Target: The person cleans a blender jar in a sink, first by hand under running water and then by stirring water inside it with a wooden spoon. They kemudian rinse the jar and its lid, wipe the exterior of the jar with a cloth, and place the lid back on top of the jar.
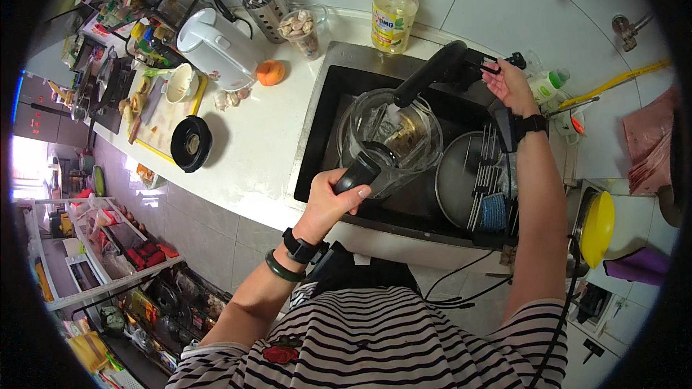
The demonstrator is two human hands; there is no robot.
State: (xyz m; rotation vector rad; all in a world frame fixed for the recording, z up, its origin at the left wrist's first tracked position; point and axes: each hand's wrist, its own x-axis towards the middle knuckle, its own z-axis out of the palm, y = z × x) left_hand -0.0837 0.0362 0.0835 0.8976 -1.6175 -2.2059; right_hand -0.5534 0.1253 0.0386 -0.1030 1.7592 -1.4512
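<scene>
My left hand (pixel 332 200) grips the black handle (pixel 358 172) of a clear blender jug (pixel 363 129). The jug is tilted over the sink, its mouth under the spout of a black faucet (pixel 432 71). Whether water is running is hard to tell. At the faucet's base, my right hand (pixel 511 85) has its fingers around the small lever (pixel 486 67). Beneath the jug, part of a round pan or bowl shows in the dark sink (pixel 319 156). A round metal lid or pan (pixel 457 183) lies on the right side of the sink, partly under a rack.
A roll-up metal rack (pixel 483 173) and blue scrubber (pixel 493 212) sit at the sink's right. Dish soap (pixel 393 16) stands behind. Leftward are a white kettle (pixel 216 48), a cup of garlic (pixel 303 35), a black blender lid (pixel 191 143) and a cutting board (pixel 167 127) with a knife.
</scene>
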